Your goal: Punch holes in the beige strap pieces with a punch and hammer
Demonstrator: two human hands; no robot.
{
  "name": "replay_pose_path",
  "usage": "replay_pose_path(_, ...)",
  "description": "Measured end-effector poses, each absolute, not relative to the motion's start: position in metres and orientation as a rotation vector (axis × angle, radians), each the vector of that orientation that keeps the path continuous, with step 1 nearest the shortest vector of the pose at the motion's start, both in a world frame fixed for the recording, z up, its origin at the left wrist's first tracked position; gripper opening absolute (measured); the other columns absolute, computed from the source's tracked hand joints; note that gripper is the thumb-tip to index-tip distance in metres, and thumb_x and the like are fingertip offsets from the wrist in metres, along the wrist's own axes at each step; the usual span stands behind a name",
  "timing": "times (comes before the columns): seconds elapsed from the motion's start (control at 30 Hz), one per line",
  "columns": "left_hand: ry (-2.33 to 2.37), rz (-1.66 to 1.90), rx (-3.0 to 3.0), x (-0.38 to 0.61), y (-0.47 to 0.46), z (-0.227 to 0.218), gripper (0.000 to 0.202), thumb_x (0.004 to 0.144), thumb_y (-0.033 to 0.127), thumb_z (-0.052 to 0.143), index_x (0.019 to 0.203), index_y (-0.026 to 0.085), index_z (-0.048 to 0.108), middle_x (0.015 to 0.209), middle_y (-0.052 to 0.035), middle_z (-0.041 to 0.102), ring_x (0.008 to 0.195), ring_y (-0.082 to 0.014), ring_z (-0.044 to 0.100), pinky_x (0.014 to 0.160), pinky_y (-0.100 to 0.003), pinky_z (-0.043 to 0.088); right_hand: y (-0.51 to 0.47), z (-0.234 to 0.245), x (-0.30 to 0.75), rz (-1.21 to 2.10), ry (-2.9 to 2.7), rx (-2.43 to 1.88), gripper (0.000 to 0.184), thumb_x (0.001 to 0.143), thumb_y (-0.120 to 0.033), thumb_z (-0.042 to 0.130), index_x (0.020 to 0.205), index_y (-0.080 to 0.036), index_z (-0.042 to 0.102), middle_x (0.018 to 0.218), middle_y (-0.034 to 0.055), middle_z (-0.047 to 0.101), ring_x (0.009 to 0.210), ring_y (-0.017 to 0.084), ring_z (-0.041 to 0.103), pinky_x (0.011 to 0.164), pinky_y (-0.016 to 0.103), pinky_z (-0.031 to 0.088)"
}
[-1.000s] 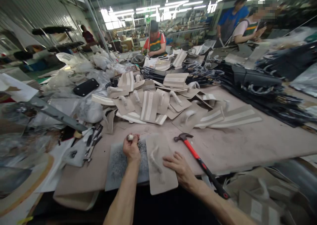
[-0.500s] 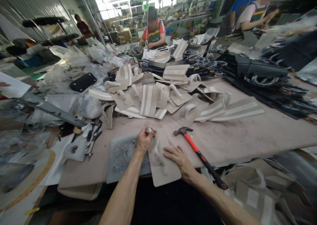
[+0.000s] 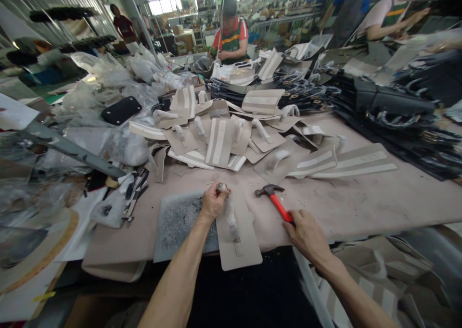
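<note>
My left hand point(image 3: 213, 200) is closed around a short upright rod with a round pale metal end, apparently a punch point(image 3: 221, 187). It stands at the upper left of a beige panel point(image 3: 249, 253), whose front end juts over the table edge. A handle wrapped in clear plastic point(image 3: 231, 217) runs along the panel. My right hand point(image 3: 306, 234) has its fingers wrapped round the red and black handle of a claw hammer point(image 3: 279, 205), its head lying on the table. Left of the panel is a grey, scuffed slab point(image 3: 176, 222), partly behind my left forearm.
Behind lies a heap of beige panels with wrapped handles point(image 3: 219, 143). Black bag parts point(image 3: 386, 99) are stacked at right. Plastic bags point(image 3: 86, 116), a slanted metal bar point(image 3: 72, 147) and small tools point(image 3: 134, 195) fill the left. A co-worker point(image 3: 231, 37) sits opposite.
My right hand has left the panel, moved right and closed on the hammer's handle. My left hand keeps hold of the punch. The view has shifted slightly.
</note>
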State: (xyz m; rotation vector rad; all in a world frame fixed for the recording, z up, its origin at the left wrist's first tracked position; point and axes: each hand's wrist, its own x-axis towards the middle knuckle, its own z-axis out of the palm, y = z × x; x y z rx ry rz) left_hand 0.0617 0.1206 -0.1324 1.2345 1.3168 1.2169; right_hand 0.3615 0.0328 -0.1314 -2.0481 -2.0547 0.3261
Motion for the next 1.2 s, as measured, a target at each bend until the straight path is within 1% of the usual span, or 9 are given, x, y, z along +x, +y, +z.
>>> replay_pose_path(0.1, 1.326, 1.162, 1.426, 0.06, 0.122, -0.128, 0.021, 0.076, 0.028, 0.065, 0.095, 0.018, 0.064, 0.084, -0.0039, 0.072, 0.078, -0.0168, 0.067, 0.075, -0.027, 0.052, 0.035, -0.123, 0.355, 0.784, -1.777, -2.108, 0.004, 0.082, -0.024, 0.053, 0.082, -0.02, 0.052, 0.076, 0.0042, 0.053, 0.069, 0.02, 0.052, 0.067, 0.034, 0.044)
replay_pose_path(0.2, 1.317, 1.056, 1.63, 0.058, 0.121, -0.119, 0.015, 0.078, 0.024, 0.06, 0.09, 0.019, 0.067, 0.081, -0.0024, 0.07, 0.078, -0.0164, 0.064, 0.076, -0.026, 0.05, 0.036, -0.106, 0.342, 1.557, -1.265, -1.894, 0.011, 0.078, -0.029, 0.055, 0.079, -0.022, 0.047, 0.068, -0.0015, 0.048, 0.056, 0.014, 0.046, 0.055, 0.029, 0.044)
replay_pose_path(0.3, 1.32, 0.997, 1.725, 0.057, 0.119, -0.113, 0.014, 0.078, 0.023, 0.058, 0.087, 0.019, 0.068, 0.079, -0.0018, 0.069, 0.076, -0.0165, 0.062, 0.075, -0.026, 0.048, 0.035, -0.083, 0.324, 1.88, -0.903, -1.675, 0.016, 0.078, -0.035, 0.054, 0.08, -0.022, 0.045, 0.067, -0.0046, 0.045, 0.046, 0.009, 0.039, 0.045, 0.024, 0.039)
replay_pose_path(0.4, 1.341, 1.042, 1.704, 0.059, 0.115, -0.113, 0.017, 0.079, 0.024, 0.058, 0.092, 0.019, 0.068, 0.08, -0.0021, 0.069, 0.077, -0.0171, 0.062, 0.075, -0.026, 0.047, 0.035, -0.06, 0.305, 1.734, -0.906, -1.624, 0.022, 0.084, -0.045, 0.049, 0.082, -0.024, 0.043, 0.062, -0.0073, 0.041, 0.041, 0.008, 0.036, 0.04, 0.022, 0.031)
replay_pose_path(0.5, 1.336, 1.085, 1.686, 0.061, 0.111, -0.116, 0.019, 0.081, 0.024, 0.057, 0.096, 0.019, 0.067, 0.081, -0.0022, 0.069, 0.076, -0.0169, 0.062, 0.075, -0.026, 0.047, 0.041, -0.044, 0.29, 1.199, -1.394, -1.627, 0.032, 0.092, -0.054, 0.038, 0.08, -0.024, 0.043, 0.059, -0.0049, 0.046, 0.044, 0.012, 0.045, 0.046, 0.025, 0.034)
replay_pose_path(0.67, 1.347, 1.083, 1.712, 0.061, 0.109, -0.118, 0.015, 0.082, 0.022, 0.055, 0.09, 0.019, 0.068, 0.075, -0.0007, 0.067, 0.07, -0.0154, 0.059, 0.069, -0.024, 0.045, 0.062, -0.022, 0.283, 0.466, -2.165, -1.66, 0.023, 0.094, -0.039, 0.043, 0.079, -0.022, 0.048, 0.053, -0.0017, 0.047, 0.044, 0.013, 0.04, 0.049, 0.028, 0.019)
replay_pose_path(0.9, 1.359, 1.088, 1.705, 0.062, 0.11, -0.117, 0.017, 0.082, 0.023, 0.056, 0.094, 0.019, 0.068, 0.078, -0.0019, 0.068, 0.074, -0.0164, 0.061, 0.073, -0.025, 0.047, 0.073, 0.044, 0.277, 0.147, -1.873, -1.421, 0.027, 0.099, -0.041, 0.035, 0.083, -0.023, 0.046, 0.055, -0.0032, 0.045, 0.044, 0.011, 0.037, 0.048, 0.026, 0.024)
replay_pose_path(1.0, 1.363, 1.075, 1.718, 0.061, 0.111, -0.119, 0.017, 0.083, 0.024, 0.056, 0.094, 0.018, 0.068, 0.078, -0.0014, 0.067, 0.074, -0.0157, 0.061, 0.074, -0.025, 0.047, 0.067, 0.029, 0.272, 0.153, -1.891, -1.453, 0.028, 0.1, -0.04, 0.032, 0.084, -0.022, 0.046, 0.058, -0.0013, 0.049, 0.047, 0.013, 0.042, 0.051, 0.026, 0.027)
replay_pose_path(1.2, 1.357, 1.037, 1.721, 0.06, 0.111, -0.123, 0.016, 0.082, 0.022, 0.055, 0.093, 0.018, 0.067, 0.073, 0.0016, 0.063, 0.069, -0.0133, 0.055, 0.068, -0.022, 0.043, 0.067, -0.02, 0.291, 0.379, -2.54, -1.837, 0.025, 0.1, -0.035, 0.037, 0.091, -0.019, 0.053, 0.062, 0.002, 0.057, 0.05, 0.014, 0.048, 0.052, 0.029, 0.017)
